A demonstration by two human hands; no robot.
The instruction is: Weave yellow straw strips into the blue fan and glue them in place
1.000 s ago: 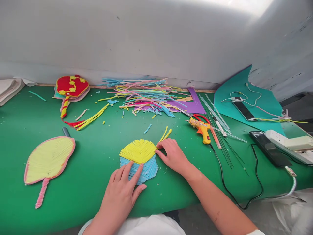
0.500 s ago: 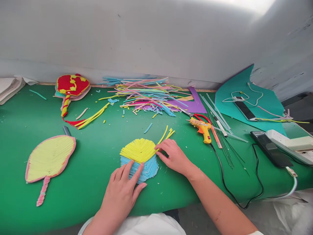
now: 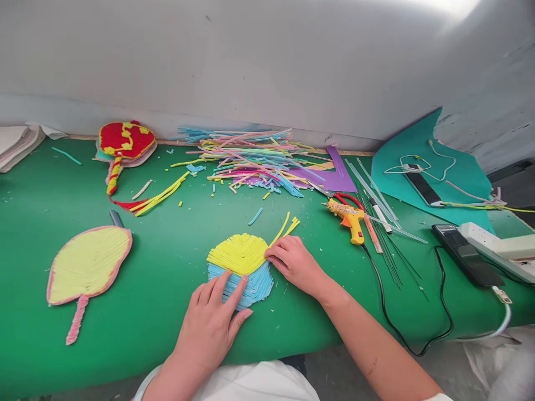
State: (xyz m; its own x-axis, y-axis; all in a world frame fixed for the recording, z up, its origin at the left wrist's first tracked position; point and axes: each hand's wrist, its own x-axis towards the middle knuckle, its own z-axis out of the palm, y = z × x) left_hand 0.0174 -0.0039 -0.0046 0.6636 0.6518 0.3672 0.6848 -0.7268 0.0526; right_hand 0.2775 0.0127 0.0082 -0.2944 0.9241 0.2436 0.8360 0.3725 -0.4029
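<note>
A rounded leaf-shaped piece made of pipe cleaners lies on the green table (image 3: 167, 312), its upper part yellow (image 3: 238, 250) and its lower part blue (image 3: 254, 287). My left hand (image 3: 215, 317) rests on the blue part with fingers spread, pressing from the near left. At the right edge, the thumb and fingertips of my right hand (image 3: 295, 264) are pinched together on a yellow pipe cleaner. Loose yellow pipe cleaner ends (image 3: 288, 225) stick out beyond those fingers to the upper right. The fingers hide the exact point of grip.
Colourful pipe cleaners (image 3: 251, 156) are heaped against the wall. A yellow glue gun (image 3: 350, 218) lies right, its black cord trailing forward. Left are a finished leaf fan (image 3: 90, 264) and a red fan (image 3: 125, 139). Black phone-like device (image 3: 466, 256) and power strip (image 3: 493, 245) sit far right.
My right thumb and fingers have closed together at the piece's right edge, where a gap showed between them before. My left hand stays put; the whole view has shifted slightly.
</note>
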